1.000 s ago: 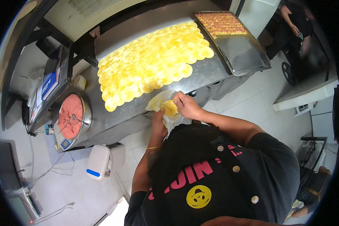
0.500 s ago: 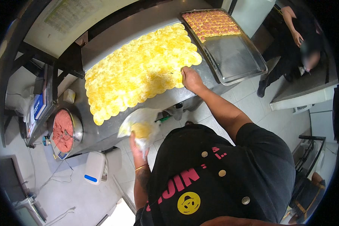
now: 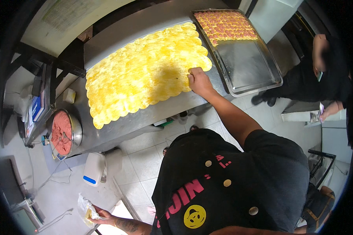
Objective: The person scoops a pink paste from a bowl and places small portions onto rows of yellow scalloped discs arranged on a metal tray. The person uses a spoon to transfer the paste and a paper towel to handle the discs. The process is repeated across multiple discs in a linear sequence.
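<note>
A large sheet of overlapping round, yellow, pale-dusted dough pieces [image 3: 141, 74] covers much of the steel table. At its near right edge is my right hand [image 3: 200, 83], fingers curled together; whatever they pinch, if anything, is hidden. My left hand [image 3: 102, 215], reaching out low on the left, grips a crumpled clear plastic bag [image 3: 84, 209] with something yellowish inside. To the right of the sheet a metal tray [image 3: 247, 72] carries rows of small reddish slices [image 3: 225, 25] on a yellow base in its far part.
A steel bowl of pink minced filling [image 3: 62, 133], with a spoon handle in it, stands at the table's left end. Nearby are a white bin [image 3: 94, 166], a small pale block [image 3: 69, 96] and cables. At the right, another person [image 3: 327, 74] in dark clothes stands beyond the tray.
My left hand has swung down and left with the bag, away from the table's edge. The right hand has hardly moved. The other person at the right has shifted position.
</note>
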A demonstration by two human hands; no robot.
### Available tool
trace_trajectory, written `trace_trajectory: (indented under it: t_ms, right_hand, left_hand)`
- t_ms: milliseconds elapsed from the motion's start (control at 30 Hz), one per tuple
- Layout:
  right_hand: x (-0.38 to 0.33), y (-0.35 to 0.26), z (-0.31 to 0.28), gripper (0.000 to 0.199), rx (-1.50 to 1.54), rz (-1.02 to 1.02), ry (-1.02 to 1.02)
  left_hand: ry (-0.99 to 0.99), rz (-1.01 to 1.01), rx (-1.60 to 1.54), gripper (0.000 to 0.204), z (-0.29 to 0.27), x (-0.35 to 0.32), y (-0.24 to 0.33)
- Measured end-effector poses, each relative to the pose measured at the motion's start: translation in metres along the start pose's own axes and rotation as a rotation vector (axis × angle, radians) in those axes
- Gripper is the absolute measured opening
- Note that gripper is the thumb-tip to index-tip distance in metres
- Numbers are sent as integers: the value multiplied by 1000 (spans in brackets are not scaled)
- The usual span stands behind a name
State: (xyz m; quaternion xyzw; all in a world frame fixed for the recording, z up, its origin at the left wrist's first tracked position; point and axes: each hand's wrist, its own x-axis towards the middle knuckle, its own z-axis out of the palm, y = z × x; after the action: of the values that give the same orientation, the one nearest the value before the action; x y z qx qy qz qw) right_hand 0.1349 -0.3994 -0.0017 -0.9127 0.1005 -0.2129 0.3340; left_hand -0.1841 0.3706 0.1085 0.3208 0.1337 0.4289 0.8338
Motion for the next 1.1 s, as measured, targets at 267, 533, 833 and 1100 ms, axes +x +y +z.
trace_trajectory:
  t_ms: [267,533,833,1100]
  right_hand:
    - [-54,-68,19,16,225,-348,-204]
    - [-127,-312,74,21,561,-528,-1012]
    - [-190,-401,121,34,458,-615,-1304]
    - [-203,-428,143,35,460,-721,-1095]
  left_hand:
    - [5,176,713,59,-42,-11,-18]
    - [-193,-585,87,40,104,-104,-200]
    - [-361,-603,8,36,82,-95,-182]
    - [-549,-247,829,28,69,-58,-167]
